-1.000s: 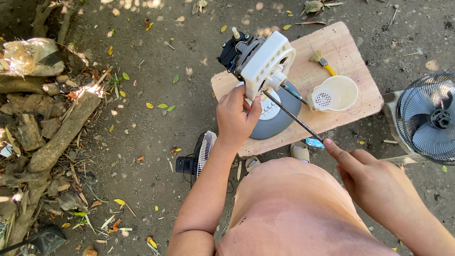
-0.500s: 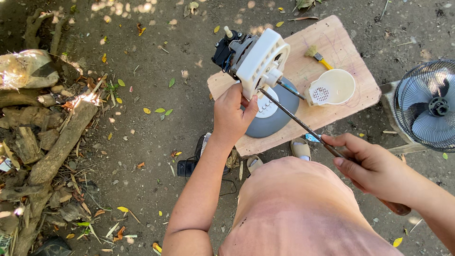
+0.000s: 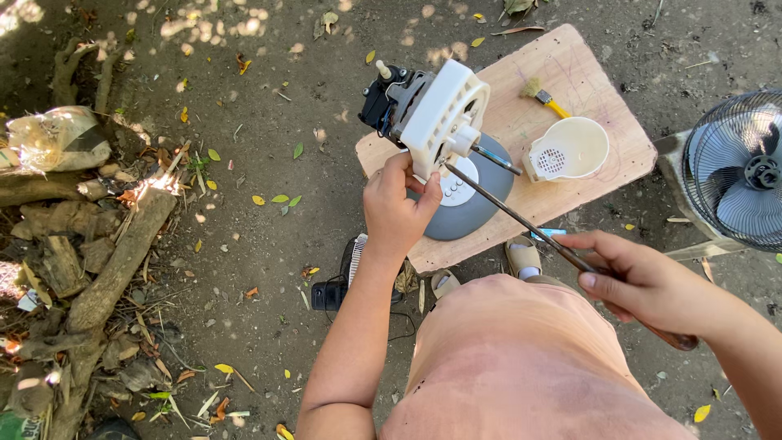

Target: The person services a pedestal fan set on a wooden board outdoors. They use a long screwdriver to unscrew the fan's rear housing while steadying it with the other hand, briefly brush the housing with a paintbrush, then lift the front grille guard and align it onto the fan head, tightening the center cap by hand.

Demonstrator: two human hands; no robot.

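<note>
Gripping long screwdriver [image 3: 521, 222] in right hand [image 3: 643, 281], tip up-left into fan motor housing [image 3: 440, 114], left hand [image 3: 397, 208] clasping housing

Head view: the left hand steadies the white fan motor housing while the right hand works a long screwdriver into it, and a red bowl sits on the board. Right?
Not quite. The head view shows the bowl is cream-white, not red; the rest holds.

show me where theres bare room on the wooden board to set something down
The wooden board is bare along its far right corner, beyond the brush and the white cup-shaped cover. The left half is crowded by the fan body and its grey base.
</note>
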